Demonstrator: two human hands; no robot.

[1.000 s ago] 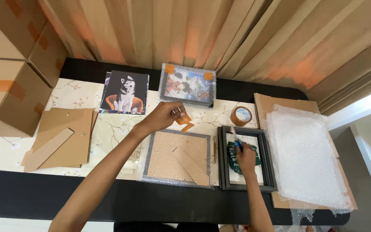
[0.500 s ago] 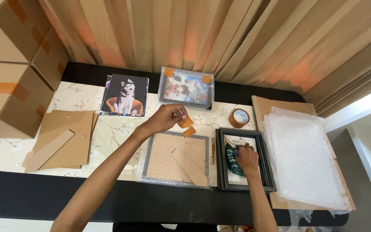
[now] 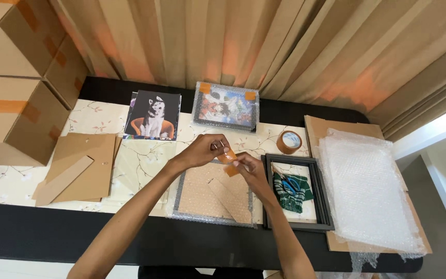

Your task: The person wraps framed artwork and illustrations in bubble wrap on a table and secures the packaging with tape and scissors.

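Note:
Both my hands meet above the table's middle, pinching a short strip of brown tape point(image 3: 228, 156). My left hand point(image 3: 205, 150) grips its upper end and my right hand point(image 3: 247, 166) grips its lower end. Right under them lies a picture frame wrapped in bubble wrap point(image 3: 213, 195), back side up, its cardboard stand showing. To the right a black frame point(image 3: 297, 192) lies flat, with a green knitted piece and blue-handled scissors point(image 3: 289, 184) on it.
A roll of brown tape point(image 3: 289, 141) stands behind the black frame. Bubble wrap sheets point(image 3: 367, 191) on cardboard lie at the right. A dog print point(image 3: 154, 114) and a wrapped picture point(image 3: 226, 107) lie at the back; cardboard backing point(image 3: 78, 168) and boxes point(image 3: 16, 93) are left.
My right hand left the black frame and the scissors on it, and moved left and up to meet my left hand at the tape strip.

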